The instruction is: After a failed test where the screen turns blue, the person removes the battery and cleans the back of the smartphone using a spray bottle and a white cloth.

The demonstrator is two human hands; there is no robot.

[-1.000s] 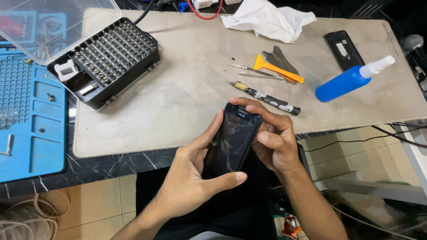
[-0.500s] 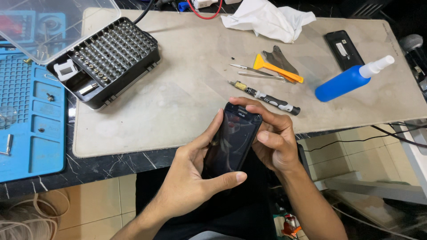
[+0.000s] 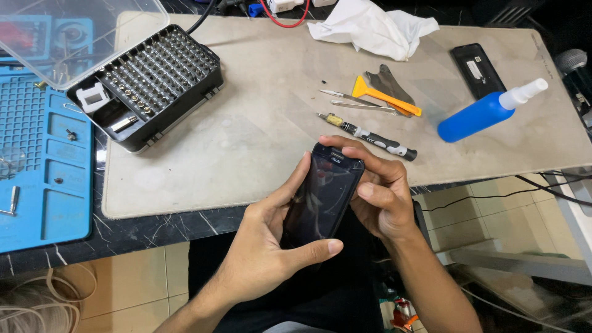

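Bit case (image 3: pixel 148 83) left on mat (image 3: pixel 265 129), screwdriver (image 3: pixel 367 135) centre — spray bottle (image 3: pixel 484 114) right, cloth (image 3: pixel 376 28) behind

Phone-repair workbench: bit set (image 3: pixel 151 83), pry tools (image 3: pixel 385 94)

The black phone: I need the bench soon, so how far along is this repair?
Looks done: the tools lie set down, the screwdriver on the grey mat. In hand: the left hand and right hand grip the black phone, screen up. Left: a black back cover lies apart, so refitting it probably remains.
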